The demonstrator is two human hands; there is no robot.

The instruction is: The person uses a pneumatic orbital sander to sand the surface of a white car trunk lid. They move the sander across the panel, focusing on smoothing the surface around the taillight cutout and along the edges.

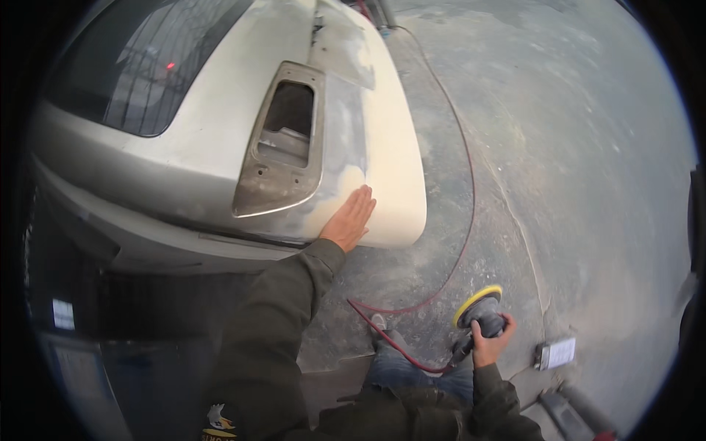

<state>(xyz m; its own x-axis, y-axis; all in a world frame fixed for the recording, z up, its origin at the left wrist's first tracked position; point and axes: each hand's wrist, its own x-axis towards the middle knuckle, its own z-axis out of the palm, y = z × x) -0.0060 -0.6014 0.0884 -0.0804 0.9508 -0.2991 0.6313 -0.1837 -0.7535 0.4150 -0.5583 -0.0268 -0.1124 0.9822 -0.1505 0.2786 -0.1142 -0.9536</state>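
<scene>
My left hand (354, 218) lies flat on the rear corner of a car body (397, 169), its fingers stretched out over cream-coloured filler and sanded grey patches. Just beyond the fingers is the bare tail light opening (288, 121), a metal-edged recess with a dark hole and small screw holes. Off to the right and away from the car, my right hand (494, 342) grips a round air sander (482, 312) by its dark body. The sander's yellow-edged pad is tilted up and touches nothing. A dark red air hose (412, 361) runs from its rear end.
The hose loops over the grey concrete floor (559, 184) and on past the car's far side. The dark rear window (147, 66) is at upper left. A small box with a white top (557, 354) sits on the floor at lower right, near dark tubular parts (577, 411).
</scene>
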